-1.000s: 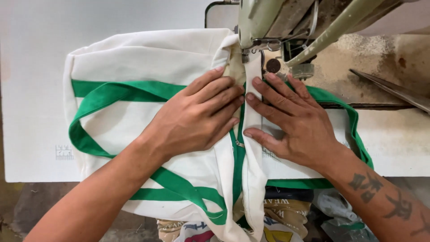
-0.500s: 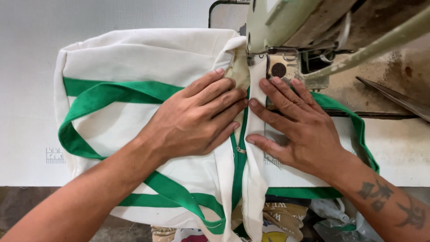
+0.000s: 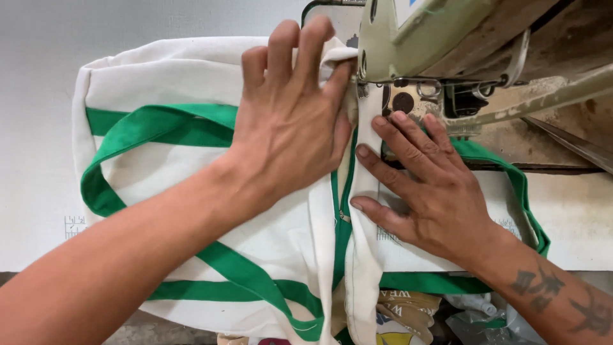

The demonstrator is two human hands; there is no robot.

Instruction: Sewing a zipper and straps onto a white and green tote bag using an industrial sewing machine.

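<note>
A cream cloth bag (image 3: pixel 179 76) with green straps (image 3: pixel 150 124) lies on a white table under a sewing machine (image 3: pixel 447 38). My left hand (image 3: pixel 290 121) rests on the bag's upper middle, fingers spread and reaching toward the machine's needle area. Pressed flat to the right of the seam is my right hand (image 3: pixel 424 185), its fingertips on the folded cream edge (image 3: pixel 364 211) beside a green zipper strip (image 3: pixel 341 211). Neither hand grips anything; both lie on the fabric.
The white table (image 3: pixel 38 128) stretches left and behind the bag. Worn brown machine bed (image 3: pixel 562 134) lies at the right. Below the table's front edge sit bags and crumpled plastic (image 3: pixel 408 319).
My left hand has slid up the bag toward the machine head, fingers now spread and lifted. The bag moved farther under the machine. My right hand stays pressed beside the seam.
</note>
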